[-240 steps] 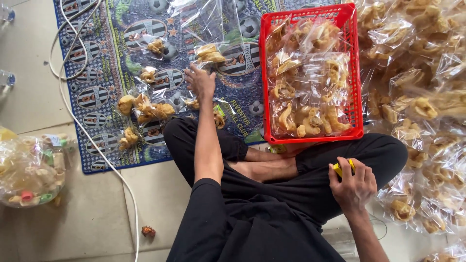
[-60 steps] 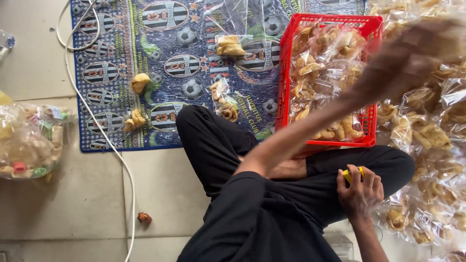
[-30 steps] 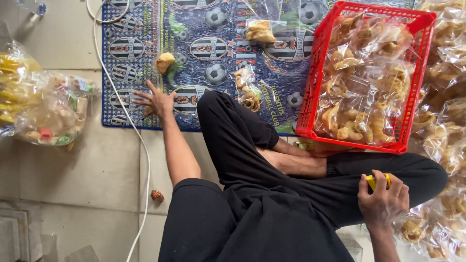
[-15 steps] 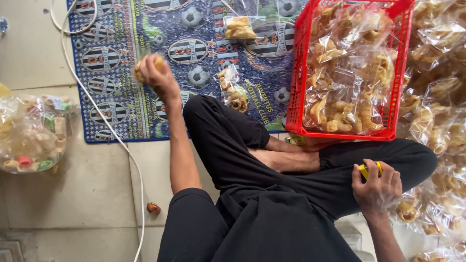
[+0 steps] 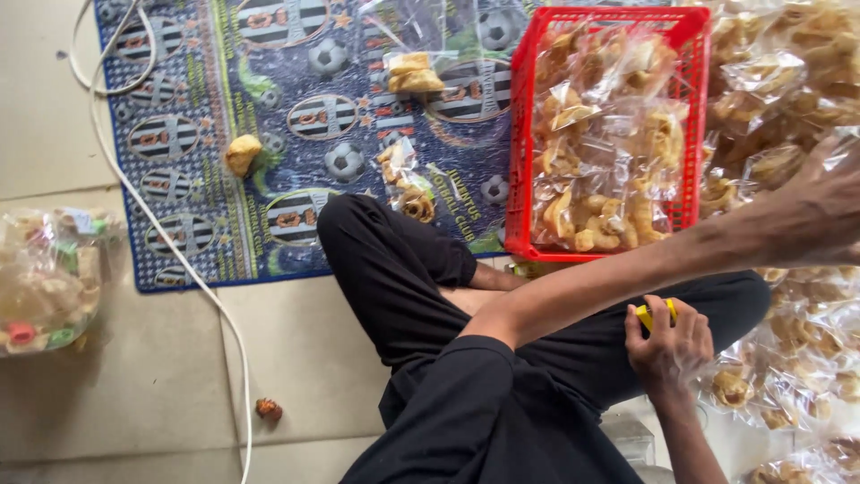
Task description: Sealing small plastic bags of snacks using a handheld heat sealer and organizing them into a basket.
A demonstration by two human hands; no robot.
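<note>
My left hand (image 5: 820, 211) reaches across my body to the far right, over a heap of clear bags of fried snacks (image 5: 788, 116). It is blurred, with plastic against its fingers, so I cannot tell whether it holds a bag. My right hand (image 5: 670, 345) rests by my right knee, closed around a small yellow object (image 5: 656, 312). A red plastic crate (image 5: 518, 161) full of snack bags stands in front of my crossed legs. Loose snack bags lie on the blue patterned mat (image 5: 296, 242): one on the left (image 5: 243, 153), one at the top (image 5: 413, 73), one near my knee (image 5: 408, 184).
A white cable (image 5: 175, 255) runs down across the mat and the tiled floor. A large clear bag of colourful items (image 5: 45, 282) sits at the left edge. A small reddish-brown scrap (image 5: 268, 410) lies on the floor. More snack bags (image 5: 806, 358) are heaped at the lower right.
My left hand lifted off the mat at the left, where it had a snack bag, and swung across to the heap on the right. My right hand stayed put.
</note>
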